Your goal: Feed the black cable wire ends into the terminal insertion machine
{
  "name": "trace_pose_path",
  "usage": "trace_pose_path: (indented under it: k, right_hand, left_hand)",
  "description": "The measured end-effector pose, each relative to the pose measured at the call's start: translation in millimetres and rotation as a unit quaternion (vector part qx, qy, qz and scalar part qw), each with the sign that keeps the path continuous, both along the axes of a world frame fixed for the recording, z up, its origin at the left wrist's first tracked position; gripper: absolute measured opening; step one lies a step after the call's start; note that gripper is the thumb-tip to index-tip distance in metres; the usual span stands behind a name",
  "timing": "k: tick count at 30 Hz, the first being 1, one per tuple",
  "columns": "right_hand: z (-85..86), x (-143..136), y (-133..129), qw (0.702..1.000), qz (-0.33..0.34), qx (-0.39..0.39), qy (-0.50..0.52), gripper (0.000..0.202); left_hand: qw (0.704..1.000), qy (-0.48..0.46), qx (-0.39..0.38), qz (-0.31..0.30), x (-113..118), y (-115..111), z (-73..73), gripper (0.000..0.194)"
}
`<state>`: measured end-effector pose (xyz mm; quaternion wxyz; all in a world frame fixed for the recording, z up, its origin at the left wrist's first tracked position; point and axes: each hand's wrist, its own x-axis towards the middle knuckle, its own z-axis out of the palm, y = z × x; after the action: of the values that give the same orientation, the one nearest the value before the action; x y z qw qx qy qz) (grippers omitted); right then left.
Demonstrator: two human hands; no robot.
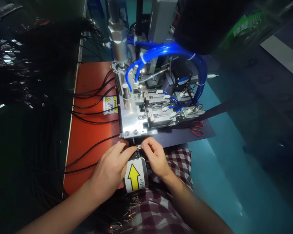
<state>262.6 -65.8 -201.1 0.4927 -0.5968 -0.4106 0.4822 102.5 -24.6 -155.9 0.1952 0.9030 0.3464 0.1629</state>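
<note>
My left hand [112,164] is closed at the front of the machine, thumb and fingers pinched together. A thin black cable [85,168] runs over the orange board and passes under that hand. My right hand [156,157] faces it, thumb and forefinger pinched at a small shiny piece [139,147] between the fingertips of both hands; its exact kind is too small to tell. Just below the hands is a white label [134,175] with a yellow arrow. Right above them sits the machine's metal plate [130,125].
Several black cables [95,112] cross the orange board [84,136] into the machine. Blue air hoses [168,50] arch over its cylinders. Red-handled scissors [197,128] lie on the dark base at right. Wires with bare copper ends [134,208] rest near the checked cloth [158,208].
</note>
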Motion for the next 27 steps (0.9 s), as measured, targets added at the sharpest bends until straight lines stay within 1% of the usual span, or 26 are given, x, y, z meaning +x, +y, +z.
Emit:
trace_pose_path:
  k: [5, 8, 9, 11, 13, 15, 17, 20, 23, 27]
  right_hand:
    - [0.6, 4, 1, 0.999, 0.021, 0.017, -0.027, 0.021]
    - [0.5, 5, 2, 1.000, 0.017, 0.015, -0.007, 0.021]
    - [0.2, 4, 2, 1.000, 0.012, 0.011, 0.009, 0.021]
    - [-0.7, 3, 3, 0.999, 0.004, -0.005, 0.044, 0.022]
    - [-1.7, 2, 3, 0.997, 0.007, -0.026, 0.077, 0.023]
    - [-2.9, 3, 3, 0.994, 0.018, -0.038, 0.099, 0.024]
    - [-4.2, 5, 3, 0.993, 0.027, -0.037, 0.106, 0.024]
    - [-5.1, 8, 2, 0.996, 0.027, -0.028, 0.083, 0.025]
    - [-3.4, 8, 2, 0.998, 0.022, -0.023, 0.047, 0.027]
    - [-0.2, 6, 2, 0.999, 0.028, -0.012, 0.022, 0.025]
  left_hand:
    - [0.999, -0.039, -0.017, -0.011, -3, 1, -4.1, 0.028]
    - [0.999, -0.035, -0.010, -0.017, -2, 2, -3.3, 0.027]
    - [1.000, -0.022, -0.001, -0.022, -2, 2, -1.7, 0.027]
    - [0.998, 0.032, 0.039, -0.026, 0, 1, 3.2, 0.028]
    - [0.990, 0.102, 0.094, -0.013, 1, -1, 8.6, 0.029]
    - [0.982, 0.149, 0.113, 0.002, 2, -4, 12.2, 0.031]
    - [0.984, 0.159, 0.084, 0.002, 2, -7, 13.1, 0.034]
    - [0.991, 0.130, 0.035, -0.013, 2, -8, 11.6, 0.036]
    - [0.996, 0.090, 0.015, -0.023, 5, -8, 10.6, 0.035]
    - [0.998, 0.064, 0.008, -0.014, 8, -6, 11.0, 0.032]
